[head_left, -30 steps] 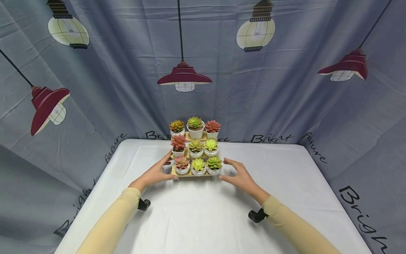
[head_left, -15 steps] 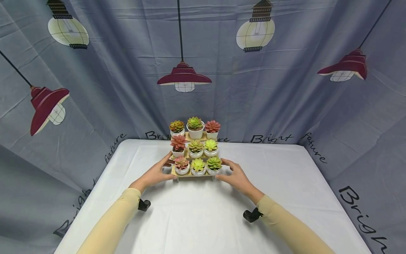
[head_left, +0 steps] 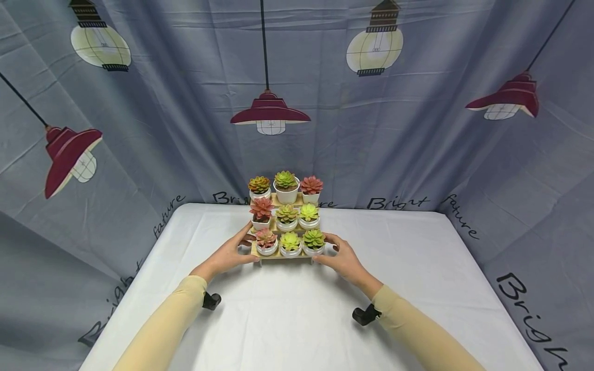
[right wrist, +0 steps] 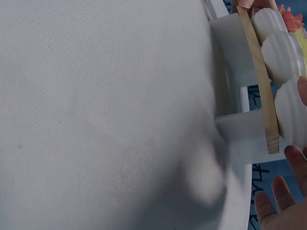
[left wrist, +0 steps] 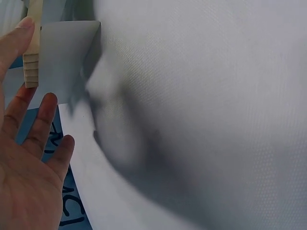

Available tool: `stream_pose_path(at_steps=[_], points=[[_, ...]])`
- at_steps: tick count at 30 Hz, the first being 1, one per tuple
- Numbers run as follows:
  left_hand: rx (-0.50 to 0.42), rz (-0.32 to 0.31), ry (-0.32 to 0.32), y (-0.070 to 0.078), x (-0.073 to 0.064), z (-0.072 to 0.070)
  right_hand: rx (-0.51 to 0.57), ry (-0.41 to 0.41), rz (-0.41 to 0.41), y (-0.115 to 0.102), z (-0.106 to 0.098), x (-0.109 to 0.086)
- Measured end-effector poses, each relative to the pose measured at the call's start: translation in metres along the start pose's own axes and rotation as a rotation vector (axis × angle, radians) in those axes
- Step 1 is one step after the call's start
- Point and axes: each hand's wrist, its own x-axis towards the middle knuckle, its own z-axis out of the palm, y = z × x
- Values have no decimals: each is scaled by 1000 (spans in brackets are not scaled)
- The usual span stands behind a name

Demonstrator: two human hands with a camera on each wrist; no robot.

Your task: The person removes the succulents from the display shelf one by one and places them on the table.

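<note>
A tiered wooden plant stand [head_left: 283, 256] holds several potted succulents in three rows. My left hand [head_left: 228, 255] grips the left end of its bottom shelf; the left wrist view shows the thumb on the wooden board [left wrist: 31, 57] and a fingertip at the board's end. At the opposite end, my right hand [head_left: 345, 260] has its thumb in front of and its fingers around the green succulent [head_left: 314, 240] at the front right. In the right wrist view, the thumb and fingertips lie right at that plant's white pot [right wrist: 290, 115].
The stand is near the back of a table with a white cloth [head_left: 287, 314]. Behind it hangs a grey-blue curtain [head_left: 185, 129] printed with lamps and lettering. A small black camera [head_left: 211, 300] sits at the left wrist, another black camera [head_left: 365, 315] at the right.
My right hand has moved leftward from beside the stand to the front right pot. The left hand stays at the shelf's left end, and the plants keep their places.
</note>
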Motion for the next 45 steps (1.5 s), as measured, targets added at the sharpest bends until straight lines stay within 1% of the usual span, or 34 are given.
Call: stream_pose_path(at_steps=[12,19,26,35,45], points=[[0,-10,7,0,0,2,71,13,29,0,7,-1],[9,-17,11,-2,0,2,45,21,57,-1,8,0],[8,3,12,-1,0,3,25,32,36,0,11,4],[-6,-14,8,1,-1,4,15,41,44,1,12,5],[-30,-2,0,-1,-1,4,14,49,63,1,12,4]])
